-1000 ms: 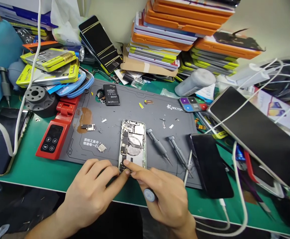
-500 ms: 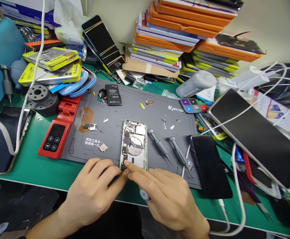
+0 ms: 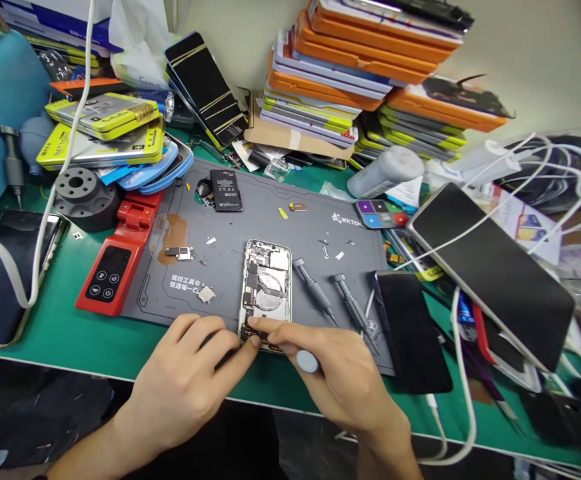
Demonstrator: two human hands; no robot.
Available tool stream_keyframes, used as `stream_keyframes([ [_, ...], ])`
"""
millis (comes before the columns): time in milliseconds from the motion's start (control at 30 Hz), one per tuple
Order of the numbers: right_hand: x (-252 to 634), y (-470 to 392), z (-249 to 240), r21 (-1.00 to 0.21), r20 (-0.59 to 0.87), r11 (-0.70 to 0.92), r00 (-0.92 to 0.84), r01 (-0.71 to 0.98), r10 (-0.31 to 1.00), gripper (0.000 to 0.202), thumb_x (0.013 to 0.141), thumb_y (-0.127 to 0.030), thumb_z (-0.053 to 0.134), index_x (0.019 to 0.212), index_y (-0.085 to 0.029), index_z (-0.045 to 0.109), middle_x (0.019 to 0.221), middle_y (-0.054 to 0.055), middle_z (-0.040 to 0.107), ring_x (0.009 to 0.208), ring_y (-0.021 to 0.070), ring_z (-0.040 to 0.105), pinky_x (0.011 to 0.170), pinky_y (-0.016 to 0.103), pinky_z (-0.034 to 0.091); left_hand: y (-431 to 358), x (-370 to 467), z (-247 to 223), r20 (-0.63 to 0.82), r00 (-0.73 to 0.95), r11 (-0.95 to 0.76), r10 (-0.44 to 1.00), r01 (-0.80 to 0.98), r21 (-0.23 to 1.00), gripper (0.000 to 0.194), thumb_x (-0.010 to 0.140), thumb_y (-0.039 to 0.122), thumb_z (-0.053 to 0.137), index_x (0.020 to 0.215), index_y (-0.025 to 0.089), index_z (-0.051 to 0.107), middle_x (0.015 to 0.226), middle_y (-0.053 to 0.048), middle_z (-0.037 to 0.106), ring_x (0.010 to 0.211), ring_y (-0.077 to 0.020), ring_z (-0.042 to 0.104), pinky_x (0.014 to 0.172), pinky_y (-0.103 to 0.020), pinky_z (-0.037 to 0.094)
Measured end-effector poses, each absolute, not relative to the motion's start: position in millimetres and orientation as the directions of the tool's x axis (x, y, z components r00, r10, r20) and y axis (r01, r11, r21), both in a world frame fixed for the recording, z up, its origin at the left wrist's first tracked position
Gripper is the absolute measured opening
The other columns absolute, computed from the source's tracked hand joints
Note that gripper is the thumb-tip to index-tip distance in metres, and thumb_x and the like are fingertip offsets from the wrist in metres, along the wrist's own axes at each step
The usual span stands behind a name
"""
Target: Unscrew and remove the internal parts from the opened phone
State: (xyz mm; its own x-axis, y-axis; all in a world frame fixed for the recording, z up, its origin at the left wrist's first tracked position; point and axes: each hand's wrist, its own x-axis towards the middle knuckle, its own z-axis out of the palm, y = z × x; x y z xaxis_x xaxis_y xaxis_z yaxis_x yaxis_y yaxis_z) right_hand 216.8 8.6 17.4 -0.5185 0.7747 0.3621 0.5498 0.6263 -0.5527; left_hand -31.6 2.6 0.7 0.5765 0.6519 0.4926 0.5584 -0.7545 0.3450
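An opened smartphone (image 3: 265, 293) lies upright on the grey mat in front of me, its circuit boards and round charging coil exposed. My left hand (image 3: 190, 380) is closed at its lower left corner, with a fingertip pressed on the bottom edge. Held in my right hand (image 3: 340, 380) is a screwdriver (image 3: 307, 361); only its round blue-grey end cap shows, and its shaft and tip are hidden. The right forefinger touches the phone's lower part. Two grey screwdrivers (image 3: 315, 291) (image 3: 353, 307) lie to the phone's right.
On the grey mat (image 3: 170, 307) are a black battery (image 3: 226, 191) and small metal parts (image 3: 205, 293). A red device (image 3: 115, 273) stands left. A dark phone (image 3: 413, 333) and white cables (image 3: 463, 400) lie right. Stacked orange boxes (image 3: 370, 47) rise behind.
My right hand has turned, and the screwdriver's cap has shifted right and up. Its fingers have spread slightly over the phone's lower end, uncovering more of it. My left hand has barely moved.
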Motion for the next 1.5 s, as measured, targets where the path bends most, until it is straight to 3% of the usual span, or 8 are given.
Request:
stream_keyframes([
  [300, 221, 9, 14, -0.514, 0.393, 0.676, -0.556, 0.528, 0.733, 0.04, 0.095, 0.005, 0.049, 0.122, -0.02, 0.065, 0.128, 0.011, 0.085, 0.101, 0.0187, 0.087, 0.08, 0.031, 0.073, 3, -30, 1, 0.504, 0.574, -0.759, 0.645, 0.554, 0.341, 0.021, 0.108, 0.009, 0.064, 0.126, 0.009, 0.075, 0.097, -0.006, 0.074, 0.099, -0.0253, 0.064, 0.086, -0.042, 0.047],
  [467, 222, 7, 12, -0.429, 0.452, 0.731, -0.574, 0.532, 0.683, 0.037, 0.095, 0.005, 0.05, 0.121, -0.016, 0.067, 0.126, 0.013, 0.085, 0.069, 0.0139, 0.078, 0.06, 0.028, 0.063, 3, -30, 3, 0.519, 0.565, -0.761, 0.641, 0.554, 0.337, 0.021, 0.109, 0.008, 0.062, 0.125, 0.009, 0.075, 0.097, -0.006, 0.075, 0.098, -0.0249, 0.063, 0.086, -0.042, 0.047],
  [700, 217, 7, 18, -0.311, 0.44, 0.756, -0.618, 0.576, 0.652, 0.034, 0.1, 0.0, 0.045, 0.119, -0.016, 0.067, 0.123, 0.013, 0.086, 0.059, 0.0128, 0.069, 0.053, 0.029, 0.056, 3, -29, 2, 0.52, 0.558, -0.756, 0.647, 0.558, 0.342, 0.02, 0.109, 0.009, 0.061, 0.124, 0.009, 0.075, 0.096, -0.005, 0.075, 0.099, -0.0251, 0.064, 0.086, -0.042, 0.047],
  [900, 215, 10, 29, -0.159, 0.423, 0.8, -0.692, 0.579, 0.585, 0.033, 0.104, -0.003, 0.044, 0.121, -0.013, 0.07, 0.124, 0.013, 0.086, 0.067, 0.0157, 0.072, 0.055, 0.033, 0.053, 3, -29, 3, 0.514, 0.56, -0.754, 0.649, 0.563, 0.339, 0.02, 0.109, 0.009, 0.06, 0.123, 0.011, 0.075, 0.096, -0.005, 0.075, 0.098, -0.0247, 0.065, 0.085, -0.041, 0.048],
  [1167, 212, 12, 37, -0.024, 0.33, 0.836, -0.785, 0.549, 0.525, 0.036, 0.106, -0.006, 0.043, 0.118, -0.012, 0.076, 0.127, 0.012, 0.085, 0.064, 0.0154, 0.065, 0.054, 0.035, 0.05, 4, -29, 4, 0.518, 0.547, -0.746, 0.658, 0.565, 0.352, 0.016, 0.108, 0.007, 0.06, 0.109, 0.013, 0.075, 0.096, -0.005, 0.076, 0.098, -0.0237, 0.067, 0.087, -0.04, 0.049],
  [1300, 212, 13, 32, -0.106, 0.367, 0.827, -0.751, 0.553, 0.549, 0.033, 0.106, -0.005, 0.043, 0.119, -0.011, 0.073, 0.125, 0.014, 0.086, 0.065, 0.0156, 0.071, 0.055, 0.034, 0.055, 3, -29, 4, 0.52, 0.542, -0.743, 0.66, 0.576, 0.341, 0.015, 0.108, 0.008, 0.062, 0.11, 0.014, 0.076, 0.096, -0.005, 0.077, 0.097, -0.0231, 0.067, 0.085, -0.039, 0.05],
  [1433, 219, 12, 25, -0.373, 0.41, 0.745, -0.622, 0.553, 0.667, 0.038, 0.101, 0.0, 0.048, 0.126, -0.017, 0.069, 0.125, 0.008, 0.086, 0.081, 0.0149, 0.083, 0.067, 0.028, 0.067, 3, -31, 4, 0.522, 0.561, -0.753, 0.643, 0.587, 0.298, 0.02, 0.106, 0.01, 0.064, 0.121, 0.014, 0.076, 0.093, -0.005, 0.077, 0.095, -0.0231, 0.068, 0.083, -0.039, 0.052],
  [1500, 219, 8, 25, -0.52, 0.44, 0.642, -0.467, 0.564, 0.767, 0.039, 0.101, -0.001, 0.052, 0.127, -0.023, 0.07, 0.118, 0.005, 0.088, 0.093, 0.0181, 0.086, 0.076, 0.03, 0.071, 4, -32, 4, 0.529, 0.57, -0.763, 0.628, 0.585, 0.275, 0.023, 0.105, 0.009, 0.064, 0.124, 0.014, 0.076, 0.094, -0.006, 0.077, 0.095, -0.0232, 0.069, 0.083, -0.039, 0.053],
])
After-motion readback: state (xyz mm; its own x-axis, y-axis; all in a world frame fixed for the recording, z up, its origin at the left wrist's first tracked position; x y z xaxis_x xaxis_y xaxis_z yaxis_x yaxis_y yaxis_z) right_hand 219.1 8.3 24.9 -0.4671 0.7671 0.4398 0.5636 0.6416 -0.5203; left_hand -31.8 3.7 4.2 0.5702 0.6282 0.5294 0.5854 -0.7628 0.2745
